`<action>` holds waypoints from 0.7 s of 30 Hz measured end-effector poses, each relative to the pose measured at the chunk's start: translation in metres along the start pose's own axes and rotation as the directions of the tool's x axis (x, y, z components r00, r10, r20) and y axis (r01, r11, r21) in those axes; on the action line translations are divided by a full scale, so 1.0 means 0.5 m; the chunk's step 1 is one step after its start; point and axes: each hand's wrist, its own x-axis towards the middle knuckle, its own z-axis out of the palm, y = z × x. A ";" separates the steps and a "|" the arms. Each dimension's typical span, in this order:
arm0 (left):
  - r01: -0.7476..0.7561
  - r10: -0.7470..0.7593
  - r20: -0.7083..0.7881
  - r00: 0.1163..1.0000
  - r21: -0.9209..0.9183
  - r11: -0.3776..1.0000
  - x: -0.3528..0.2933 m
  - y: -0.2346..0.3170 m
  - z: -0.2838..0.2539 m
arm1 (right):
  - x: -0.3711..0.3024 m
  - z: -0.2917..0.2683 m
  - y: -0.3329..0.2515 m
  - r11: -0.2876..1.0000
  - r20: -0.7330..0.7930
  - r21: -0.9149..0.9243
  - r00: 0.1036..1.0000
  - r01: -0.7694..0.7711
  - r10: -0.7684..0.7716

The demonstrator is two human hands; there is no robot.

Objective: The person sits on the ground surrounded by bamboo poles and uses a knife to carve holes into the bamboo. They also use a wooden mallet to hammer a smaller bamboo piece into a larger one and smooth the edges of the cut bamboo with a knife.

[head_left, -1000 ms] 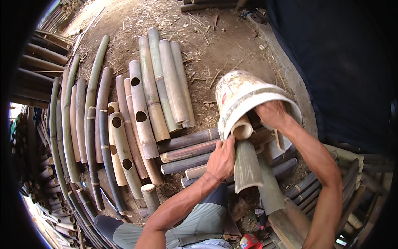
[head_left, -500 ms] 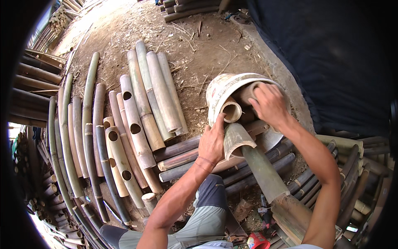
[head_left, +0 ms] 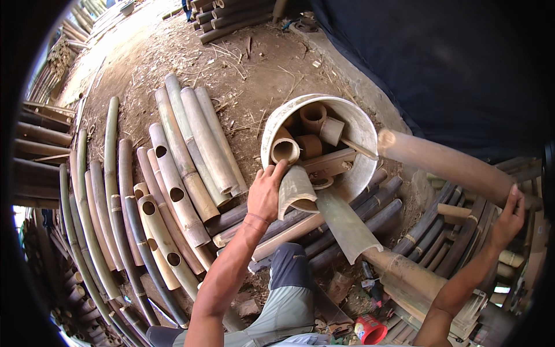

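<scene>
A white bucket point(head_left: 370, 124) leans toward me with its mouth open, and short bamboo pieces lie inside. My left hand point(head_left: 264, 194) is closed at its near-left rim. Its fingertips are beside a short bamboo tube point(head_left: 285, 150) and a split bamboo piece point(head_left: 298, 188); the exact grip is partly hidden. Off to the right, my right hand point(head_left: 510, 215) is closed around one end of a thick brown bamboo tube point(head_left: 451, 165), whose other end is near the bucket's right rim. A long split bamboo piece point(head_left: 347, 225) slopes down from the bucket mouth.
Bamboo poles, some with round holes point(head_left: 170, 165), lie in rows on the left. Dark poles point(head_left: 376, 202) lie under the bucket, and more bamboo is stacked at right point(head_left: 462, 225). A dark cloth point(head_left: 416, 69) hangs at far right. A red container point(head_left: 370, 329) lies near my leg.
My right hand has left the bucket's inside and swung right, now with a thick bamboo tube in it. My left hand stays at the rim. The whole view has shifted somewhat.
</scene>
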 end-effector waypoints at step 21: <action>0.058 -0.057 0.019 0.998 -0.025 0.998 -0.024 -0.022 -0.031 | -0.173 0.498 -0.182 0.840 0.386 0.477 0.796 0.260 -0.466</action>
